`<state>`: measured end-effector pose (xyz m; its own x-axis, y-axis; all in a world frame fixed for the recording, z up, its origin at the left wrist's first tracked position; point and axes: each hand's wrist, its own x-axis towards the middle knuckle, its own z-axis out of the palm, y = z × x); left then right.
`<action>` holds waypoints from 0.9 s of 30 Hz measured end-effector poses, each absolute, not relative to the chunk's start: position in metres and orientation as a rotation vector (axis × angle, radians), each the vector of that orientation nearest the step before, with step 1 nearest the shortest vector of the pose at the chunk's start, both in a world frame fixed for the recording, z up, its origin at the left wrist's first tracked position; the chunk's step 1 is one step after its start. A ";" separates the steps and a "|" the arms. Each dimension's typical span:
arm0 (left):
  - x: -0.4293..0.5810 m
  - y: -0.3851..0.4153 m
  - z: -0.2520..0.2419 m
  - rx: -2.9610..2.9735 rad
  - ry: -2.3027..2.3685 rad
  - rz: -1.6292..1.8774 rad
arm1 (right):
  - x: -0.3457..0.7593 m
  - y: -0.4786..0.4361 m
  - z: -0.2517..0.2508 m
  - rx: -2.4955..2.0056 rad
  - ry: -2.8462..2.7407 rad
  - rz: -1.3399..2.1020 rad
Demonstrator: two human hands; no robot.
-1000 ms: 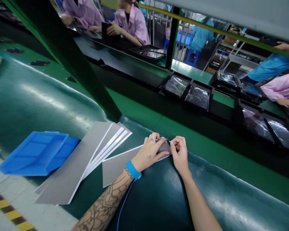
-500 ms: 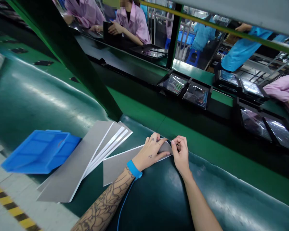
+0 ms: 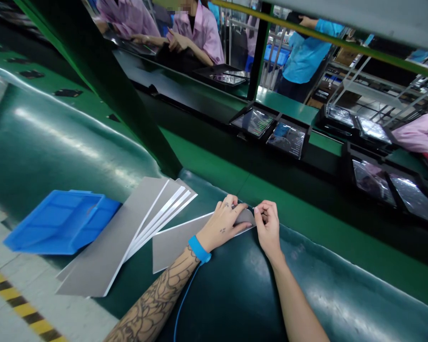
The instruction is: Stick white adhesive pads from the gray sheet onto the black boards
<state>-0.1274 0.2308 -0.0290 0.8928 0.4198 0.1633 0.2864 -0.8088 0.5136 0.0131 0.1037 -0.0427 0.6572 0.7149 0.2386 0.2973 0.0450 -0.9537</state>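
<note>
A grey sheet (image 3: 171,242) lies on the dark green mat (image 3: 235,294) in front of me. My left hand (image 3: 223,223), with a blue wrist strap, presses down flat on the sheet's far end. My right hand (image 3: 267,225) is closed in a pinch at that same corner; whatever it grips there is too small to name. A fanned stack of grey and white sheets (image 3: 128,232) lies just left of the single sheet.
A blue plastic tray (image 3: 62,222) sits at the left beside a yellow-black floor stripe (image 3: 17,308). A green beam (image 3: 103,80) slants across. Black trays with screens (image 3: 271,130) line the far conveyor, where people in pink and blue coats work.
Both hands stay at the sheet's corner with hardly any shift. The view drifted slightly, and a person in blue at the back moved leftward.
</note>
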 end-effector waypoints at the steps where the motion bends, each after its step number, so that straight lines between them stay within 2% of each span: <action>1: -0.127 0.231 -0.029 2.566 0.511 0.378 | 0.013 0.104 -0.043 -1.545 -0.869 0.390; 27: -0.128 0.234 -0.024 2.527 0.541 0.521 | 0.014 0.103 -0.043 -1.546 -0.809 0.391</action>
<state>-0.1283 0.2345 -0.0241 0.8480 0.4643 0.2556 0.2730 -0.7960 0.5403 0.0143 0.1030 -0.0432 0.6930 0.6889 0.2125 0.2624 0.0335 -0.9644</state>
